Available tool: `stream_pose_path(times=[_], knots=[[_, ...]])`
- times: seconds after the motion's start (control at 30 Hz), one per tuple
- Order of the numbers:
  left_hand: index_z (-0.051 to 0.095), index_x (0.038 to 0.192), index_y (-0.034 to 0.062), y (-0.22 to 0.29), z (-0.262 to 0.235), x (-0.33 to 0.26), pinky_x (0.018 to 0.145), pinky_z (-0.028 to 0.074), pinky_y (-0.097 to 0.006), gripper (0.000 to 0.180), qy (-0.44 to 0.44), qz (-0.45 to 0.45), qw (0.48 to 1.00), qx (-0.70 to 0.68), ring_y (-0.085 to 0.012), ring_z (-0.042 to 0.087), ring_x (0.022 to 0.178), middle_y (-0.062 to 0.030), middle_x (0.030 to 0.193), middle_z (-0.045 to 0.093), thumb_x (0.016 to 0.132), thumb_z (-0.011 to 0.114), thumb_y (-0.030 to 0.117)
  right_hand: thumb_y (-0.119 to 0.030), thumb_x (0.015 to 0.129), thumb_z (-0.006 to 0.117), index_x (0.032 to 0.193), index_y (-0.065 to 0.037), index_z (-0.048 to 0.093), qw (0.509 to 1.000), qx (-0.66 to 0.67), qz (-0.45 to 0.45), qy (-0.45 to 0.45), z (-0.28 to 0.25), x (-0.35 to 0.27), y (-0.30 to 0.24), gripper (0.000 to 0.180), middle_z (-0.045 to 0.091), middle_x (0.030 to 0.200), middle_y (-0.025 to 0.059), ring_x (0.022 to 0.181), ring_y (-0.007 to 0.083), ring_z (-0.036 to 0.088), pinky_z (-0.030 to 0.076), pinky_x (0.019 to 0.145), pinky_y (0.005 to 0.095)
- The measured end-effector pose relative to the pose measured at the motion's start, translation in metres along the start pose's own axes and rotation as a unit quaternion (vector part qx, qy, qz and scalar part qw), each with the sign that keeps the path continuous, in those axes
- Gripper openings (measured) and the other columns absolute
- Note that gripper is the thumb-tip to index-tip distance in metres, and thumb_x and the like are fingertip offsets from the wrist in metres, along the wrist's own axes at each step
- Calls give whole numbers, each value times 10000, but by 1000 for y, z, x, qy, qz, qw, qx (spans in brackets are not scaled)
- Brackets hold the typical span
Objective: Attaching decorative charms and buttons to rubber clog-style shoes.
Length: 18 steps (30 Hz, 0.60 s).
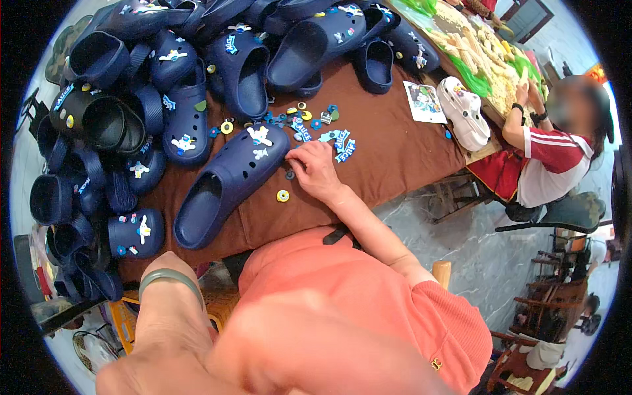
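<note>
On the brown cloth, a navy clog [230, 184] lies with its toe pointing away and right, white character charms near the toe. My right hand [316, 170] rests just right of that toe, thumb and forefinger apart, with nothing visibly held. A small grey charm [289, 175] is by its fingers, and a yellow ring-shaped charm [283, 195] lies nearer me. Blue lettered charms [343, 146] and other small charms [316, 124] are scattered beyond the hand. My left hand [270, 339] is raised close to the camera; its fingers are smeared and a bangle [171, 279] circles that arm.
Navy clogs pile up along the left and far side, with a black clog [108, 125] among them. At right are a printed card [424, 102] and a white clog [463, 112]. A seated person [553, 145] works at a table of pale pieces [484, 59].
</note>
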State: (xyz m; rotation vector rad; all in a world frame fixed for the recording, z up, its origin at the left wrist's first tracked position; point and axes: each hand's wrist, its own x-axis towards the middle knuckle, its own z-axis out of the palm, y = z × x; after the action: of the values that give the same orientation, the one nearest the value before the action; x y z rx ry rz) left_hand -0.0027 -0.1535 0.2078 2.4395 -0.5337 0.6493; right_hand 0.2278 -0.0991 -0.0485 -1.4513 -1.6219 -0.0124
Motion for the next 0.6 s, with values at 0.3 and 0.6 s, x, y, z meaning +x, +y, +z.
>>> stream_pose_path(times=[0.3, 0.6], knots=[[510, 737, 74, 8, -3, -6, 541, 334, -387, 242, 8, -1, 1000, 1, -268, 404, 573, -95, 643, 475, 814, 623, 274, -79, 767, 664, 860, -130, 631, 1000, -4, 4, -9, 1, -1, 0, 111, 585, 834, 33, 911, 233, 533, 328, 876, 409], [501, 715, 79, 5, 1, 0, 514, 327, -384, 260, 17, -17, 999, 32, -267, 388, 542, -91, 616, 462, 814, 625, 284, -73, 758, 672, 855, -119, 634, 1000, -7, 3, -11, 2, -1, 1, 114, 590, 831, 35, 904, 234, 539, 334, 865, 409]])
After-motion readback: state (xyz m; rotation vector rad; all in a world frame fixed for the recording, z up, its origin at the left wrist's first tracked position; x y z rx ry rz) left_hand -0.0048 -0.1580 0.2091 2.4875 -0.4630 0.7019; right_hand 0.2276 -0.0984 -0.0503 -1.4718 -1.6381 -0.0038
